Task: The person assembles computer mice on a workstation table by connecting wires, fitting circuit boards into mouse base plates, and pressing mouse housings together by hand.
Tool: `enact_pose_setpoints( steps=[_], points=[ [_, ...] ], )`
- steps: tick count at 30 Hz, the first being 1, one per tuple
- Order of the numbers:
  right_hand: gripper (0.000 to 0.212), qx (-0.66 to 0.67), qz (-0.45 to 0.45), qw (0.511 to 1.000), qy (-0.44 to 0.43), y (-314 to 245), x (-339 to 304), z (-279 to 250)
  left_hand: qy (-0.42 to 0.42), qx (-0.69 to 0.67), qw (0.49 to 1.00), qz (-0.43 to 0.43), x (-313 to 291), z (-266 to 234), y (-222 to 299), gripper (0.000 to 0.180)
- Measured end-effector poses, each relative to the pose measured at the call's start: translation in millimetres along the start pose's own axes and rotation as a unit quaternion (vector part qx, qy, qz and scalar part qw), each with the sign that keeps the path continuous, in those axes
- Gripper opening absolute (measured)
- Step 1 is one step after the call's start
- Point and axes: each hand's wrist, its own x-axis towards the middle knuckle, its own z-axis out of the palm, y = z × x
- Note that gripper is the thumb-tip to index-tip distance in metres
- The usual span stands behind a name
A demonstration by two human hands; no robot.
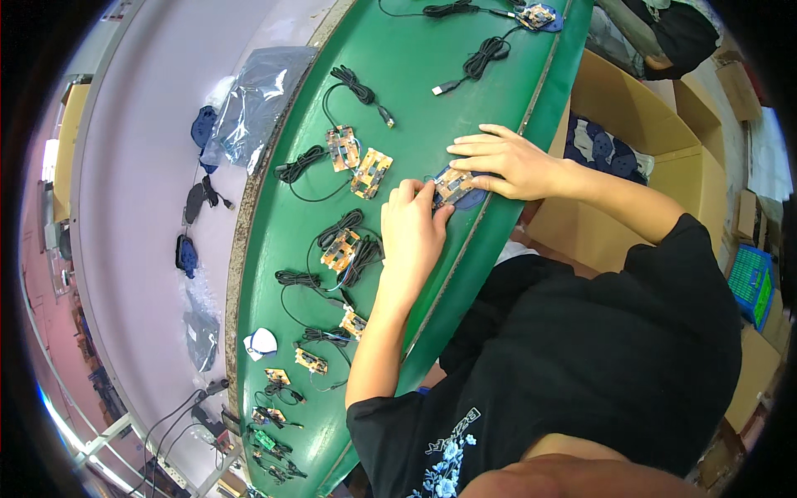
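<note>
Black shirt point(594, 349) nearest; by the green worktop's point(452, 108) near edge, left hand point(413, 228) grips a tan circuit board point(453, 187) over a blue shell point(475, 199), right hand point(508, 163) spread across it, apparently seating it; next likely needs even pressing.

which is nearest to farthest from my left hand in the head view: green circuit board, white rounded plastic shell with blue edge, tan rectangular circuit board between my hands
1. Tan rectangular circuit board: at the fingertips of the left hand, on its right.
2. White rounded plastic shell: lower left.
3. Green circuit board: farther down, also left.
</note>
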Motion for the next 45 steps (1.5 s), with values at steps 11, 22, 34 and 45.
enact_pose_setpoints(
  steps=[11, 22, 34, 45],
  points=[
    [0.027, -0.039, 0.013, 0.996, 0.076, -19, 5, 6, 0.009, 0.008, 1.0, -0.015, -1, -2, 6, 0.04],
    [0.015, 0.051, 0.129, 0.99, 0.03, -19, 25, 2, 0.028, 0.01, 0.999, -0.013, -6, 0, 2, 0.044],
    [0.033, 0.004, 0.043, 0.998, 0.04, -20, -7, 0, 0.064, -0.007, 0.997, 0.042, -13, 5, -6, 0.046],
    [0.018, 0.029, 0.158, 0.987, 0.012, -33, 19, -7, -0.015, 0.068, 0.996, 0.063, 3, -12, -3, 0.041]
  ],
)
